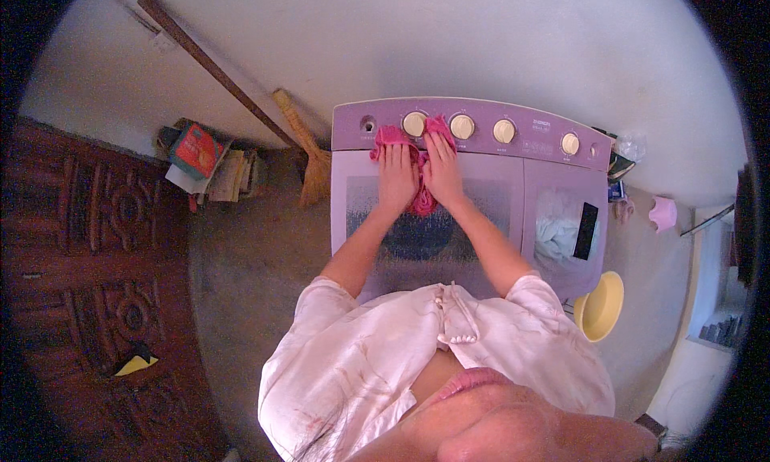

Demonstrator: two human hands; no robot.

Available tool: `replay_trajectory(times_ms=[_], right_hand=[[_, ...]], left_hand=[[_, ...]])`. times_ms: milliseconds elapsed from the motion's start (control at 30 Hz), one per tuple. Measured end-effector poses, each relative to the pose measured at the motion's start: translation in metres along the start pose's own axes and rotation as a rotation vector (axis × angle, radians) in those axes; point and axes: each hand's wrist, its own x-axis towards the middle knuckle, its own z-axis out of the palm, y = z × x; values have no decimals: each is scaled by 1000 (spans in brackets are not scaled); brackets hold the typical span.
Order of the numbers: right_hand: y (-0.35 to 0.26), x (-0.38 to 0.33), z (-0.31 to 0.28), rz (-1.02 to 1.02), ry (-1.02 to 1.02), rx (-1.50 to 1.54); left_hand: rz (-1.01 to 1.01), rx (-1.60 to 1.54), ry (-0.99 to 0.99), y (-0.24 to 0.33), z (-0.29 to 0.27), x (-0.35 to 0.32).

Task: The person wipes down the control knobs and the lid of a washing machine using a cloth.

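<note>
A purple twin-tub washing machine [545,185] stands against the wall in front of me. Both my hands press flat on a pink cloth [421,201] that lies across the machine's lid and reaches up onto the control panel with its cream knobs [462,126]. My left hand [397,173] covers the cloth's left part, just below the leftmost knob. My right hand [442,169] lies beside it, touching it, on the cloth's right part. A dark phone-like object [586,230] rests on the right lid, over pale laundry seen through it.
A broom [305,145] and a long wooden pole [212,65] lean on the wall left of the machine. A pile of books and papers [204,167] lies on the floor. A carved wooden door [96,253] fills the left. A yellow basin [601,305] sits at the machine's right.
</note>
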Motion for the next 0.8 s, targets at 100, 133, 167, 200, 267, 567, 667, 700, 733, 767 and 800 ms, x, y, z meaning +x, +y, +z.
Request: replay_trajectory(times_ms=[100, 133, 167, 200, 267, 567, 667, 700, 733, 767, 800], right_hand=[[-4, 43, -9, 23, 47, -9], [-3, 50, -10, 15, 67, -17], [-2, 55, -12, -21, 34, -6], [2, 61, -11, -60, 3, 4], [2, 54, -12, -90, 15, -16], [7, -39, 3, 62, -38, 7], [-2, 3, -5, 43, 86, 62], [-4, 20, -4, 34, 78, 72], [-4, 38, -6, 3, 66, 45], [-2, 51, -6, -25, 53, 15], [2, 58, -7, -25, 50, 13]], left_hand=[[61, 46, 46, -12, -13, 47], [76, 47, 63, -16, -17, 56], [130, 57, 16, -19, -22, 64], [182, 71, -29, -22, -23, 74], [214, 76, 26, -24, -23, 70], [-36, 33, -13, 9, -12, -26], [-23, 1, -14, 1, -22, 4], [34, 44, 13, -10, -19, 18], [97, 83, 45, -20, -17, 33], [91, 84, 49, -27, -21, 48], [183, 76, 11, -32, -27, 61]])
